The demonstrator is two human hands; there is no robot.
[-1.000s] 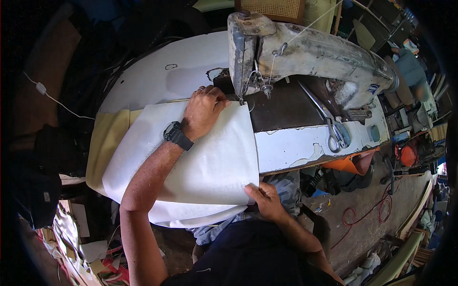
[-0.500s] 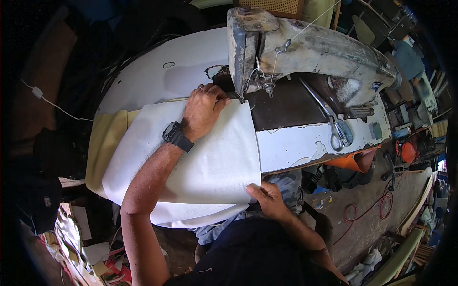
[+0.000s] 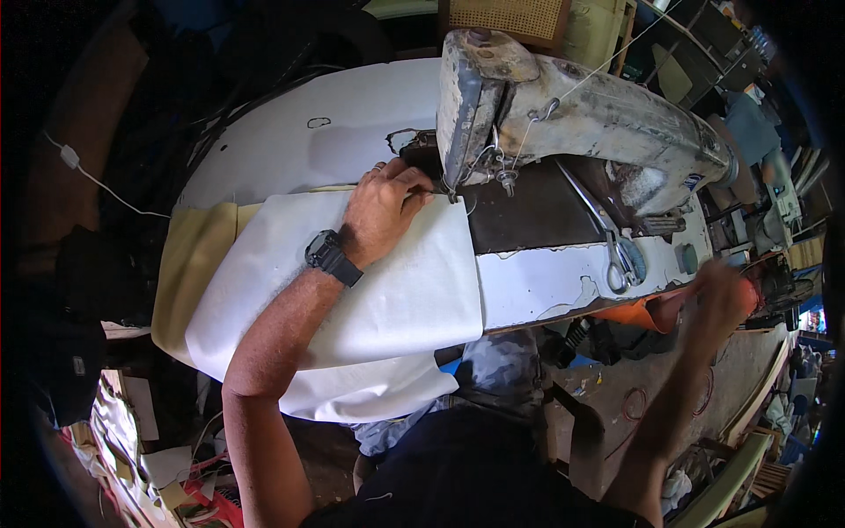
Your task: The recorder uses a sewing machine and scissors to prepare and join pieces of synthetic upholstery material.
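My left hand (image 3: pixel 383 209), with a black watch on its wrist, rests on a sheet of white fabric or vinyl (image 3: pixel 387 290). Its bent fingers close on the sheet's far edge, just left of the needle and presser foot of a worn sewing machine (image 3: pixel 607 106). Part of the grip is hidden under the hand. Tan material (image 3: pixel 194 273) lies under the white sheet on the left. My right hand (image 3: pixel 720 295) is off the sheet, out at the table's right end, and motion smears its fingers. Silver scissors (image 3: pixel 616 255) lie on the table, left of that hand.
The white table top (image 3: pixel 264 132) has chipped edges. White thread runs from the upper right to the machine. Orange material (image 3: pixel 629 312) hangs below the table's front edge. A red cord (image 3: pixel 635 405) lies coiled on the floor at right.
My right hand has let go of the white sheet's near corner and swung right and away from me. The sheet's near edge hangs looser. My left hand stays by the presser foot.
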